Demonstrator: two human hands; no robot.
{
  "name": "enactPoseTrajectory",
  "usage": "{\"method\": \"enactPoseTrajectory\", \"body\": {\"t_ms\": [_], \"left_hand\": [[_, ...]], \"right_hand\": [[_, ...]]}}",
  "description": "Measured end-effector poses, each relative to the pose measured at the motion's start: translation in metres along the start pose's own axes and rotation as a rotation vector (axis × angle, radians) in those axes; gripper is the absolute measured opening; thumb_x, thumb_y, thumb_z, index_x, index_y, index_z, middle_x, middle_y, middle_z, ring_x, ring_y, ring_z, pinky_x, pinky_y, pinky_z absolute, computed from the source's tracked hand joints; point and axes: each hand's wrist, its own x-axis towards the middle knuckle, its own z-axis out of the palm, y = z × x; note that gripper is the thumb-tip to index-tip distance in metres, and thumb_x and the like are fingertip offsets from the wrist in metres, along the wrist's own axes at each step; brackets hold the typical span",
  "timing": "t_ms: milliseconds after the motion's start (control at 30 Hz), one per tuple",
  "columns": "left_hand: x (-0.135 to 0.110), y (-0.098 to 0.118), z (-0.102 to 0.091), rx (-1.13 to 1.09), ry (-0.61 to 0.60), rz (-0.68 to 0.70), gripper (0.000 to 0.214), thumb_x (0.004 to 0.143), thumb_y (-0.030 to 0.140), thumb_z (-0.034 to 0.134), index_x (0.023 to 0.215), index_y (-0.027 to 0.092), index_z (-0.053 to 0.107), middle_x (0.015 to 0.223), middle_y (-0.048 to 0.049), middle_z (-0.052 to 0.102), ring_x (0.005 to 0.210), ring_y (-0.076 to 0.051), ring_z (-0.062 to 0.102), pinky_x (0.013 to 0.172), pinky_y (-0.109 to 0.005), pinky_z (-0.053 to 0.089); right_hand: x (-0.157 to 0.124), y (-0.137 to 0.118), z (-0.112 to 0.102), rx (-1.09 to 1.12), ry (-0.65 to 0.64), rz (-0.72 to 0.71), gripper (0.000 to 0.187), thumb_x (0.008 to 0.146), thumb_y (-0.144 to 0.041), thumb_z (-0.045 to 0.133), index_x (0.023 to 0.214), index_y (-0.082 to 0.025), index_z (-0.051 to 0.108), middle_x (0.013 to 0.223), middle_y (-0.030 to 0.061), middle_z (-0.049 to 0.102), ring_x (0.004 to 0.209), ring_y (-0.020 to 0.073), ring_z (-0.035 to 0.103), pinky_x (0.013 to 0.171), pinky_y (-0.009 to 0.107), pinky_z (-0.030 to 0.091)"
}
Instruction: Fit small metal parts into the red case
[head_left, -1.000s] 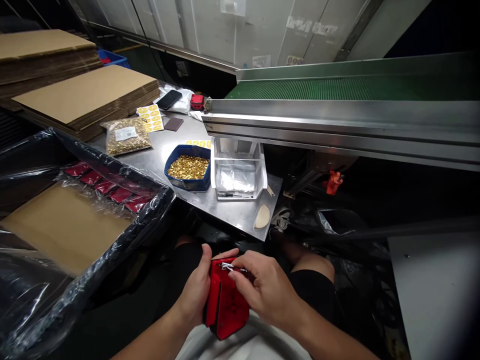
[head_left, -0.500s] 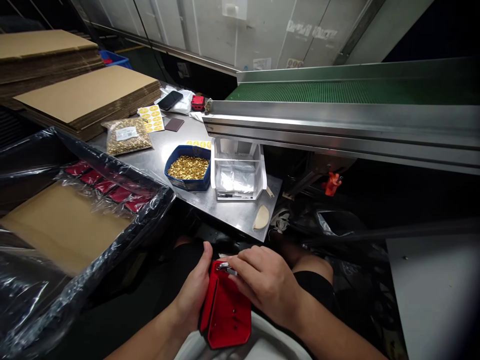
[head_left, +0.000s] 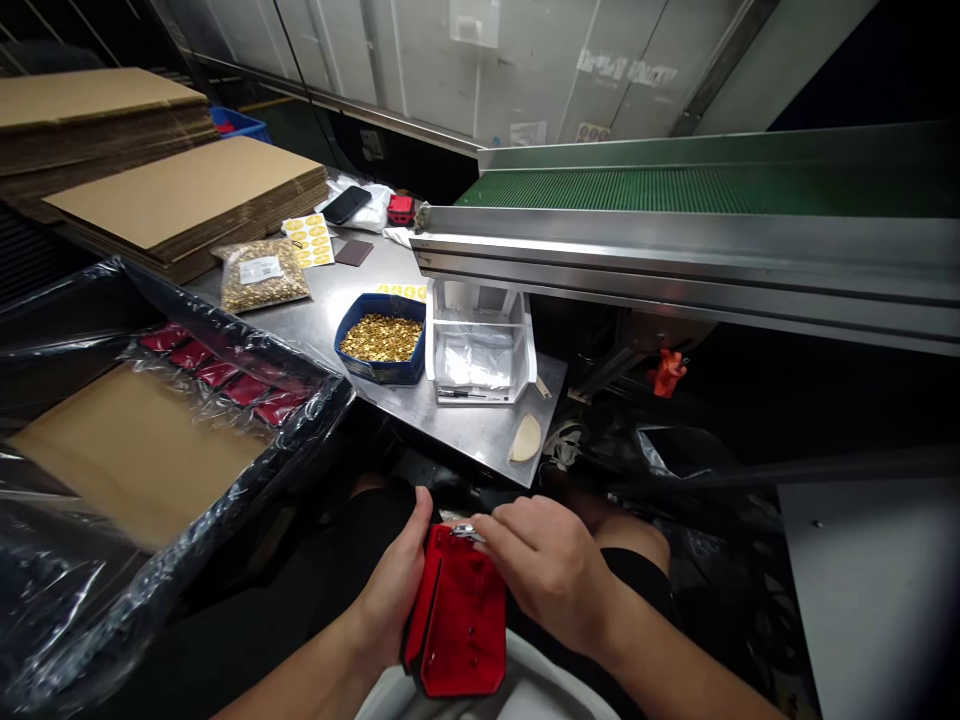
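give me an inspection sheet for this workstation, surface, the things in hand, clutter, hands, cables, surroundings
Surface: steel table, scuffed, with bare patches near its front edge.
Things in hand: red case over the lap, a small metal piece at its top edge.
Clutter: blue tub of gold parts, clear tray, bagged gold parts, yellow sticker sheet, phone, flat cardboard stacks.
Hands: left hand grips the case's left side; right hand pinches the metal piece.
Cables: nothing seen.
Surroundings: green conveyor behind; plastic-lined box with red cases on the left.
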Motion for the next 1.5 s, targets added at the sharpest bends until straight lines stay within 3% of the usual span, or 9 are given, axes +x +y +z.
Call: {"method": "enactPoseTrajectory", "body": {"t_ms": [167,333,433,567,633,733,1133,1267,1500], "left_hand": [[0.001,0.003,0.004,0.011,0.069,0.104,0.061,0.094,0.064,0.043,0.112,0.009,0.061,0.1,-0.017,0.068,0.086,-0.028,0.067,0.078,-0.036,0.055],[0.008,0.002,0.014,-0.093,0.2,0.119,0.061,0.094,0.064,0.042,0.118,0.011,0.06,0.106,-0.0184,0.067,0.096,-0.033,0.067,0.085,-0.045,0.055],[0.014,-0.003,0.015,-0.023,0.314,0.18,0.058,0.094,0.061,0.044,0.12,0.012,0.06,0.115,-0.0181,0.065,0.106,-0.034,0.063,0.094,-0.046,0.052],[0.013,-0.012,0.012,0.493,0.509,0.666,0.04,0.098,0.048,0.047,0.123,0.019,0.06,0.132,-0.0084,0.057,0.127,-0.027,0.048,0.113,-0.035,0.035],[0.006,-0.017,0.012,0.838,0.425,0.89,0.037,0.098,0.046,0.049,0.126,0.024,0.06,0.138,-0.0031,0.052,0.133,-0.025,0.041,0.117,-0.031,0.028],[-0.006,-0.024,0.013,1.135,0.27,1.001,0.038,0.098,0.046,0.046,0.127,0.026,0.061,0.137,-0.0028,0.054,0.133,-0.026,0.041,0.117,-0.031,0.028],[-0.008,-0.015,0.02,1.448,0.262,0.986,0.033,0.082,0.034,0.076,0.112,0.028,0.064,0.105,-0.0042,0.064,0.093,-0.024,0.061,0.081,-0.027,0.049],[-0.013,-0.011,0.022,1.479,0.151,0.916,0.054,0.078,0.043,0.079,0.126,0.032,0.056,0.117,-0.0031,0.06,0.102,-0.025,0.058,0.089,-0.027,0.048],[-0.022,-0.008,0.02,1.327,0.12,0.665,0.038,0.094,0.038,0.059,0.131,0.033,0.054,0.13,-0.0037,0.053,0.121,-0.025,0.05,0.103,-0.027,0.042]], "right_hand": [[-0.011,-0.019,-0.003,0.312,0.251,0.284,0.029,0.088,-0.016,0.057,0.117,-0.019,0.053,0.101,0.0071,0.065,0.091,0.0167,0.06,0.079,0.032,0.052],[-0.01,-0.051,0.017,0.343,0.413,0.133,0.024,0.094,-0.032,0.045,0.11,-0.017,0.054,0.087,0.0081,0.067,0.082,0.0203,0.062,0.085,0.041,0.049],[-0.008,-0.049,0.029,0.453,0.461,0.298,0.022,0.095,-0.037,0.043,0.105,-0.021,0.054,0.085,0.0045,0.065,0.076,0.0176,0.061,0.077,0.036,0.049],[-0.004,-0.032,0.032,0.966,0.492,0.82,0.024,0.095,-0.043,0.042,0.092,-0.022,0.054,0.065,-0.0029,0.048,0.058,0.011,0.045,0.056,0.025,0.038],[-0.001,-0.025,0.031,1.157,0.545,0.954,0.03,0.095,-0.047,0.042,0.088,-0.02,0.054,0.063,-0.0033,0.045,0.057,0.0105,0.041,0.055,0.025,0.036],[0.003,-0.019,0.029,1.3,0.55,1.002,0.034,0.093,-0.05,0.045,0.085,-0.019,0.055,0.062,-0.0035,0.042,0.056,0.0097,0.037,0.055,0.025,0.034],[0.0,-0.017,0.028,1.254,0.482,1.095,0.04,0.091,-0.057,0.045,0.083,-0.019,0.058,0.059,-0.0032,0.042,0.055,0.0107,0.037,0.054,0.024,0.036],[0.0,-0.011,0.025,1.312,0.491,1.174,0.043,0.09,-0.057,0.047,0.081,-0.017,0.06,0.057,-0.0028,0.045,0.052,0.0098,0.038,0.051,0.023,0.035],[0.0,-0.006,0.025,1.385,0.461,1.213,0.044,0.09,-0.056,0.047,0.08,-0.016,0.06,0.053,-0.0033,0.047,0.049,0.0085,0.04,0.05,0.022,0.033]]}}
